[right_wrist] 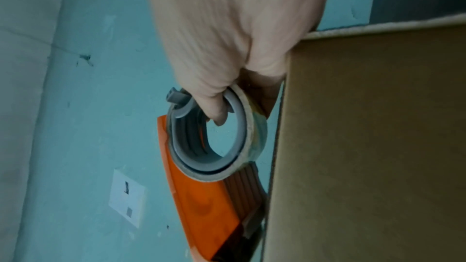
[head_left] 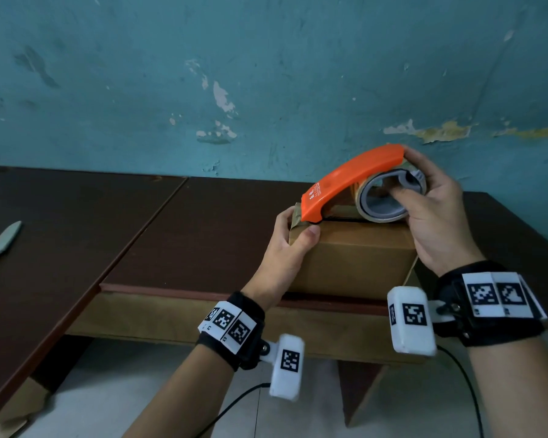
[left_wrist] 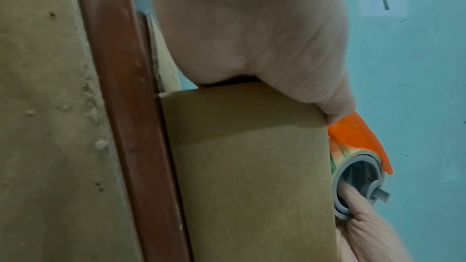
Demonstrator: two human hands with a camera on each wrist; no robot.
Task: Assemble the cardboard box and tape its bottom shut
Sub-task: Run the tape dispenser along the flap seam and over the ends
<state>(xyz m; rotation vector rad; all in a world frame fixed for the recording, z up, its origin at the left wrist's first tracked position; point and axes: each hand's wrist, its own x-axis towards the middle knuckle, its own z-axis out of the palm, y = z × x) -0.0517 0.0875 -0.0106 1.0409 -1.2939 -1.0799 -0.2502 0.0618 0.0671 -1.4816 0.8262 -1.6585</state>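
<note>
Cardboard box (head_left: 348,257) on counter (head_left: 203,235): taping step. My left hand (head_left: 293,245) pinches the tape end at its left edge; right hand (head_left: 437,213) is clamped on the tape dispenser (head_left: 351,181). Next, probably: draw it rightward along the seam.

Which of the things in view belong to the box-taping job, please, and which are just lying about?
In use:
cardboard box, gripped by the left hand
orange tape dispenser with its tape roll, held by the right hand

Lying about:
pale knife-like tool at the table's left edge

head overhead, wrists close beside box (head_left: 345,257)
</note>
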